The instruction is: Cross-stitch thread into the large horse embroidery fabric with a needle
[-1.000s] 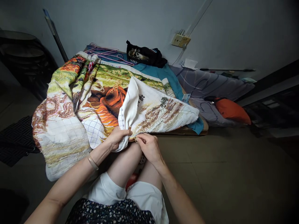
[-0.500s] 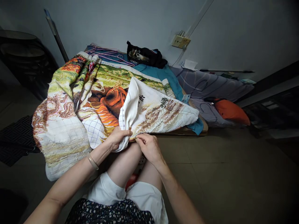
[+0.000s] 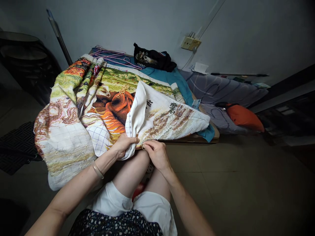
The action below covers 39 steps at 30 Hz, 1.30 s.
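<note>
A large cross-stitch cloth (image 3: 118,108), stitched in orange, green and brown, spreads over the low table, with one corner folded over so its pale back (image 3: 167,121) faces up. My left hand (image 3: 123,146) is closed round the cloth's folded white edge (image 3: 131,127), thumb on top. Just to the right, my right hand (image 3: 156,154) pinches a thin yellowish thread (image 3: 142,146) at the fold, above my knee. Whether a needle is between those fingertips is too small to see. A tangle of yellow thread (image 3: 123,91) lies on the orange stitching.
Pink hangers (image 3: 110,55) and a black bag (image 3: 152,59) lie at the back of the table, on a teal cloth (image 3: 183,85). A wall socket (image 3: 190,43) is above. To the right sit grey bedding (image 3: 216,88) and an orange bag (image 3: 243,116). Stacked stools (image 3: 24,59) stand left.
Almost nothing differs. Both hands keep their places at the fold, with only slight shifts of the right fingertips and the thread beside them.
</note>
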Motion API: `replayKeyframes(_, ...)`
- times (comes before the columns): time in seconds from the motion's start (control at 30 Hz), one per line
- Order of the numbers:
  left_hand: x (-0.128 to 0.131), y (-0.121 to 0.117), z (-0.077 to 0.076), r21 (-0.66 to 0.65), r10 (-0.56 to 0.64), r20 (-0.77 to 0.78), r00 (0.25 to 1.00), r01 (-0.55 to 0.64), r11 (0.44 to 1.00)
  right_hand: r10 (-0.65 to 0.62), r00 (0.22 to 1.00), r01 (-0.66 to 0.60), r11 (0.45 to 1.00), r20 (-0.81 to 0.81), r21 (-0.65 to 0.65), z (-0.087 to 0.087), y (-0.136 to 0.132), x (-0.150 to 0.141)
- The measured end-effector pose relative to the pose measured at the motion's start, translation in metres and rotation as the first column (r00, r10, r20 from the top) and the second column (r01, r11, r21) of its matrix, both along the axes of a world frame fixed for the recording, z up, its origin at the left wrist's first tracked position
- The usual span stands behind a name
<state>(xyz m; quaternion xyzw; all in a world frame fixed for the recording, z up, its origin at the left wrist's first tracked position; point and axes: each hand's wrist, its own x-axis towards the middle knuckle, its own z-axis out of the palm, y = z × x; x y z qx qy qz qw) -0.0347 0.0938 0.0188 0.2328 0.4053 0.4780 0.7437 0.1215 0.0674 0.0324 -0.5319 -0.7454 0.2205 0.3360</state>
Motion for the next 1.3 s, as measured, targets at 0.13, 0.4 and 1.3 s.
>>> replayKeyframes(0.13, 0.000, 0.000, -0.001, 0.005, -0.007, 0.005, 1.000, 0.007, 1.000, -0.035, 0.997, 0.036, 0.999, 0.063, -0.004, 0.004, -0.002, -0.004)
replayKeyframes(0.4, 0.000, 0.001, -0.003, 0.011, 0.015, -0.001, 1.000, -0.015, 1.000, -0.059, 0.976, 0.063, 0.998, 0.208, -0.014, 0.015, -0.002, -0.012)
replayKeyframes(1.3, -0.006, -0.002, 0.006, 0.030, -0.033, -0.042, 0.999, 0.034, 0.999, -0.139, 0.989, 0.136, 0.989, -0.059, -0.051, 0.007, -0.007, -0.017)
